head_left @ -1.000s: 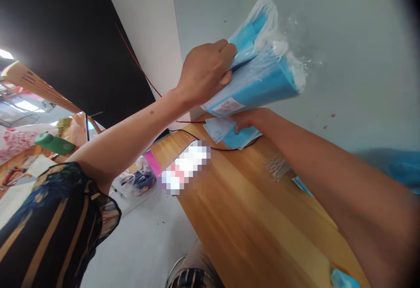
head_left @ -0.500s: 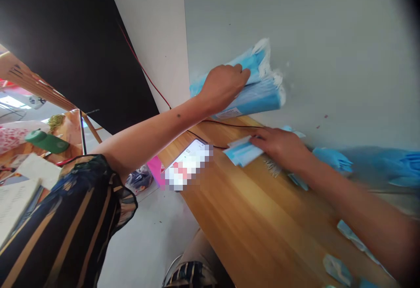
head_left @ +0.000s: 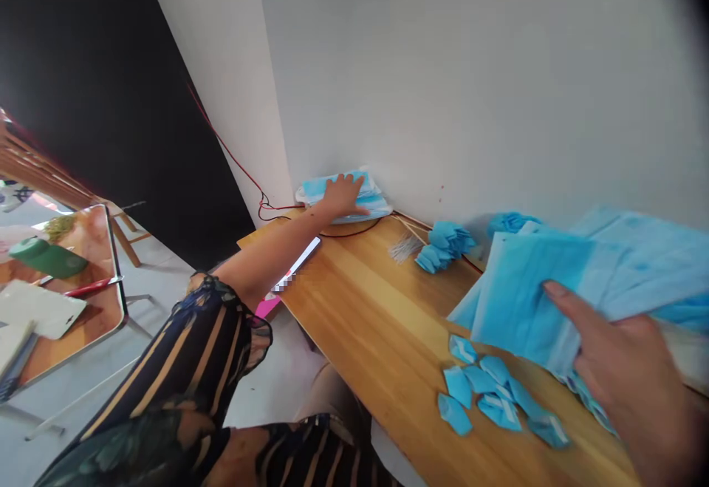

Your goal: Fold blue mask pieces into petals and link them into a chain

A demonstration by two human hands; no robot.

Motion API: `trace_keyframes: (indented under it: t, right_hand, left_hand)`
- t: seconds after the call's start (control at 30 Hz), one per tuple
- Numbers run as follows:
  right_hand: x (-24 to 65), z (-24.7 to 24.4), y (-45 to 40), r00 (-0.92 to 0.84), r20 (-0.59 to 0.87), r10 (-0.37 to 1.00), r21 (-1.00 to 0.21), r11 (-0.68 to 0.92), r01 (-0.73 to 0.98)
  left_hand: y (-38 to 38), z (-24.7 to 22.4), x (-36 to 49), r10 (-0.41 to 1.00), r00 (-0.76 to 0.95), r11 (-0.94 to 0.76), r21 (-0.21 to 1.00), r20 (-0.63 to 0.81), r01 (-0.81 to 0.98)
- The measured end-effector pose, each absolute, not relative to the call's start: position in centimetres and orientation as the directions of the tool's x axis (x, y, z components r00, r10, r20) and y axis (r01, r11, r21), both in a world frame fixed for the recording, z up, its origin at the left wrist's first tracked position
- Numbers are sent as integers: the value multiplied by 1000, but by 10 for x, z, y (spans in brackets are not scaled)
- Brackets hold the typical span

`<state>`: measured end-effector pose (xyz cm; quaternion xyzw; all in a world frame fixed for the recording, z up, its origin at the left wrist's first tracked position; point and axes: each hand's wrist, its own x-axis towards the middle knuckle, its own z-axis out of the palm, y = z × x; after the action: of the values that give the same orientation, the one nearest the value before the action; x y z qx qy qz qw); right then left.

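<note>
At the table's far corner, against the wall, lies a stack of blue and white face masks (head_left: 311, 190). My left hand (head_left: 343, 197) rests on top of it with the fingers spread. Close to me on the right, my right hand (head_left: 628, 369) pinches a blue pleated face mask (head_left: 515, 295), thumb on its front; whether more than one layer is held I cannot tell. More blue masks (head_left: 648, 250) spread out behind that hand. Below the held mask, several small cut blue pieces (head_left: 492, 387) are scattered on the wooden table (head_left: 382, 302).
Blue petal-like bundles on sticks (head_left: 443, 243) lie by the wall beside thin white wires (head_left: 406, 248). A phone (head_left: 299, 261) sits at the table's left edge. A cable (head_left: 354, 234) crosses near the stack. Left, a side table holds a green bottle (head_left: 47, 256).
The mask stack was raised in my left hand and now lies in the corner, with that hand's fingers spread. My right hand has come back toward me, to the right, with a mask.
</note>
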<state>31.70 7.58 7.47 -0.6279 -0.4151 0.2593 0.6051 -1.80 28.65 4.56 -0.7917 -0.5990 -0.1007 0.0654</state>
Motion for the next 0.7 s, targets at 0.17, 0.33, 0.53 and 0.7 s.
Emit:
trace_keyframes:
  t: [0.17,0.33,0.53,0.7]
  right_hand:
    - [307,51,61,511,-28,859,-998,7,-66]
    - [306,49,59,516,-44,856,-988,40,-150]
    - [315,52,57,532,-49,845,-986,45,-162]
    - [318,51,67,586,-36,810,-984,75,-164]
  left_hand:
    - [277,43,-13,949,288,-280,-78,132,957]
    - [279,33,-3,971,147,-126,-116,190,985]
    - [294,45,-19,972,108,-86,-110,207,990]
    - [303,63,-43,972,107,-89,-93,209,992]
